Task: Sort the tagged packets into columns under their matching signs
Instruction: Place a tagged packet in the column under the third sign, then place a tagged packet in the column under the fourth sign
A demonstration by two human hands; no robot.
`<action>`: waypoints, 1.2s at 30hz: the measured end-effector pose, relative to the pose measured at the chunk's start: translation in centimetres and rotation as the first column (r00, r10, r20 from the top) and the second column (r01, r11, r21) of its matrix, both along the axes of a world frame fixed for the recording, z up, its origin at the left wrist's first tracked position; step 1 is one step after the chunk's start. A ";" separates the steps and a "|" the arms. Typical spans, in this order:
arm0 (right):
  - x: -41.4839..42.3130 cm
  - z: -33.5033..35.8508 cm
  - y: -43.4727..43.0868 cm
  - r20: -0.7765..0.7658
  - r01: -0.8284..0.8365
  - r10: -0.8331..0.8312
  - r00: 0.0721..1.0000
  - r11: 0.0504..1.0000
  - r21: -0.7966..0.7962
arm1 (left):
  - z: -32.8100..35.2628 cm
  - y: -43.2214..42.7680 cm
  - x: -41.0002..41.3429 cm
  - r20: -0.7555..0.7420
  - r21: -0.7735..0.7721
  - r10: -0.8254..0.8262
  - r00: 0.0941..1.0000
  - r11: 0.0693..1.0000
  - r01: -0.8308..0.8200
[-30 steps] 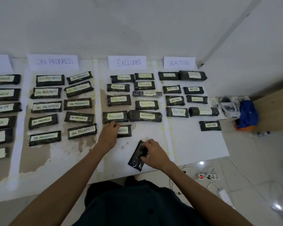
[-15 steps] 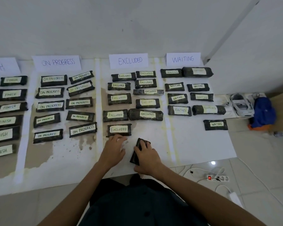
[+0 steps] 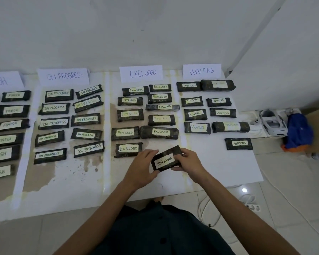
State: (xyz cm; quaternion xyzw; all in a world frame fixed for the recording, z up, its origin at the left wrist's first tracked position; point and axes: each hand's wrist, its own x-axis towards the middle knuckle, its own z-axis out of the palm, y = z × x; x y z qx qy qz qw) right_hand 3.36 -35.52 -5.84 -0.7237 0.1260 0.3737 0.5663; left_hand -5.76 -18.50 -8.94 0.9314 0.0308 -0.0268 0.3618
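Head view.

- Item 1: dark packet (image 3: 166,159), its tag reading WAITING, upside down to the wearer and tilted. It is over the near part of the white table (image 3: 219,168), between the EXCLUDED and WAITING columns. Whether it touches the surface cannot be told.
- Left hand (image 3: 142,168): fingers curled round the packet's left end.
- Right hand (image 3: 190,162): thumb and fingers pinching its right end.
- Signs along the wall: FINISH sign (image 3: 4,80) (cut by the frame edge), ON PROGRESS sign (image 3: 64,76), EXCLUDED sign (image 3: 141,73), WAITING sign (image 3: 202,71).
- Under the EXCLUDED sign: 10 packets.
- Under the WAITING sign: 9 packets, with the nearest packet (image 3: 238,143) alone in its row.
- Past the table's right end: white headset (image 3: 273,124), blue bundle (image 3: 299,131).
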 end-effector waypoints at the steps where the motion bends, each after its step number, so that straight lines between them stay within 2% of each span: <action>1: 0.0 0.0 0.0 -0.022 0.018 -0.017 1.000 1.000 0.020 | 0.1 -0.3 0.3 0.005 0.013 -0.010 1.000 1.000 0.010; 4: -0.3 -0.1 0.1 -0.058 0.034 -0.031 0.998 0.998 0.054 | 0.2 -0.9 0.8 0.004 0.057 -0.039 0.999 0.998 0.039; 7: -0.1 -0.4 0.1 0.012 -0.029 0.029 1.000 1.000 0.012 | 0.4 -1.4 1.0 -0.038 0.036 -0.035 0.999 0.999 0.036; 9: 0.2 -0.5 0.1 0.082 -0.084 0.087 0.993 0.996 -0.040 | 0.8 -1.9 1.1 -0.108 -0.072 0.042 0.993 0.996 -0.050; 11: 0.5 -0.5 0.1 0.131 -0.113 0.122 0.984 0.991 -0.074 | 1.4 -2.1 1.4 -0.237 -0.224 0.139 0.962 0.955 -0.193; 14: 0.6 -0.3 0.3 0.203 -0.126 0.155 0.967 0.981 -0.149 | 1.5 -2.3 1.9 -0.421 -0.401 0.209 0.883 0.830 -0.387; 16: 0.5 -0.2 0.4 0.269 -0.213 0.280 0.921 0.943 -0.254 | 1.5 -2.5 2.3 -0.529 -0.484 0.252 0.810 0.695 -0.532; 18: 0.0 -0.3 0.3 0.326 -0.332 0.460 0.826 0.864 -0.379 | 1.3 -2.8 2.7 -0.612 -0.539 0.260 0.747 0.554 -0.635; 20: -0.3 -0.6 0.2 0.355 -0.381 0.584 0.730 0.779 -0.499 | 1.2 -3.1 3.2 -0.639 -0.565 0.246 0.728 0.492 -0.662; 24: 0.3 -1.0 -0.6 0.346 -0.347 0.689 0.636 0.657 -0.670 | 0.8 -4.4 4.5 -0.630 -0.566 0.229 0.742 0.519 -0.640; 29: 2.4 -1.0 -2.9 0.307 -0.334 0.782 0.542 0.536 -0.775 | 0.6 -6.4 6.8 -0.625 -0.576 0.171 0.762 0.558 -0.598; 30: 3.2 -1.1 -3.6 0.285 -0.325 0.807 0.518 0.494 -0.807 | 0.7 -6.8 7.4 -0.611 -0.553 0.189 0.769 0.594 -0.585; 32: 4.9 -1.7 -5.1 0.252 -0.282 0.849 0.465 0.411 -0.867 | 0.6 -7.2 8.5 -0.533 -0.438 0.240 0.811 0.742 -0.507; 34: 6.6 -2.6 -6.5 0.226 -0.247 0.881 0.416 0.348 -0.904 | 0.3 -7.2 9.3 -0.412 -0.288 0.225 0.883 0.887 -0.361; 36: 8.3 -3.5 -7.8 0.188 -0.229 0.901 0.392 0.294 -0.928 | -0.2 -7.2 10.0 -0.289 -0.118 0.147 0.946 0.975 -0.188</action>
